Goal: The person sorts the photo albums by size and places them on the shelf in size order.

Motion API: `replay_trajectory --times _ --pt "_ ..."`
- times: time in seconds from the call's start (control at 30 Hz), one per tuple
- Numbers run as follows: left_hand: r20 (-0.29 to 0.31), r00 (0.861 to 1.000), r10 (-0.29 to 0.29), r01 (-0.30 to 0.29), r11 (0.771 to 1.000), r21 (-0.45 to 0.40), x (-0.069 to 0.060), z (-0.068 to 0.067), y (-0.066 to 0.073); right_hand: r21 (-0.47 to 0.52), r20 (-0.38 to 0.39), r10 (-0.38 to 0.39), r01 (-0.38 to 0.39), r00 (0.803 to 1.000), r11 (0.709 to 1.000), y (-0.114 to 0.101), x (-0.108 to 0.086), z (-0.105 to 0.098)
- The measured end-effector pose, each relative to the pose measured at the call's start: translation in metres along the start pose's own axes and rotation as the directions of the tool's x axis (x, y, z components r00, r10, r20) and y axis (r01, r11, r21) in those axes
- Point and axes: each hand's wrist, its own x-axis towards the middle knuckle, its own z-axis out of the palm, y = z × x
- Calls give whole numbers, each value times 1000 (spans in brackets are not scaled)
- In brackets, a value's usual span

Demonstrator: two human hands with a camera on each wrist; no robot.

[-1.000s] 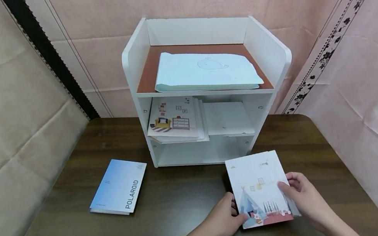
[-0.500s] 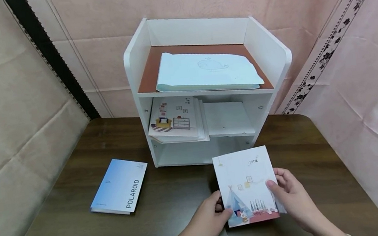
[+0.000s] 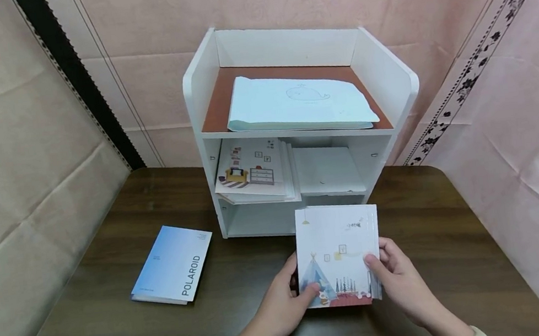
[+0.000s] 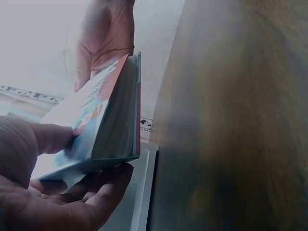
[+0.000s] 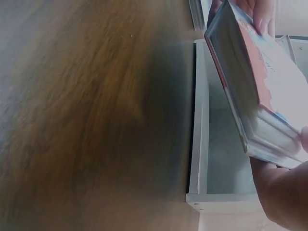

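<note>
A thick white book (image 3: 337,254) with a tent drawing and a red lower edge is held up in front of the shelf. My left hand (image 3: 278,308) grips its left side, thumb on the cover and fingers beneath. On the right side, my right hand (image 3: 407,285) pinches the edge with the thumb on top. The left wrist view shows the book (image 4: 91,115) tilted, its page edges visible, with the left hand (image 4: 62,178) around the spine side. In the right wrist view the book (image 5: 260,82) shows its pages above the right hand (image 5: 284,187).
A white shelf unit (image 3: 201,159) stands at the back. On its top lies a pale blue pouch (image 3: 299,101); its middle level holds stacked white books (image 3: 249,167) at the left. A blue book marked POLAROID (image 3: 172,265) lies on the brown table (image 3: 98,331) at the left.
Both hands have carried the white book left and slightly up, toward the shelf unit's front. It now overlaps the lower shelf opening in the head view. The grip of both hands stays on it.
</note>
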Motion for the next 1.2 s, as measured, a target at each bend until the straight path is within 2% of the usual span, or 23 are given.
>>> replay_trajectory --times 0.1,0.2,0.37,0.6,0.7,1.0,1.2 --pt "-5 1000 15 -16 1000 -13 1 -2 -1 -11 -25 -10 10 1000 1000 1 2 3" --pt "2 1000 22 -22 1000 17 2 -3 -1 -14 -43 -15 15 999 1000 3 3 5" --pt "18 1000 -8 7 998 65 2 -5 1 3 -49 -24 24 999 1000 3 4 9" --pt "-61 998 -29 25 998 -65 3 -3 3 1 -41 -67 67 997 998 -5 8 15" --pt "-97 995 -25 18 997 -76 4 -3 4 -5 -29 -85 85 996 996 -8 11 17" --pt "-156 988 -19 1 993 -116 7 -6 9 28 62 -156 155 986 988 -13 13 21" --pt "-192 981 -17 -11 990 -142 12 -9 15 3 61 -181 181 982 983 -13 14 21"
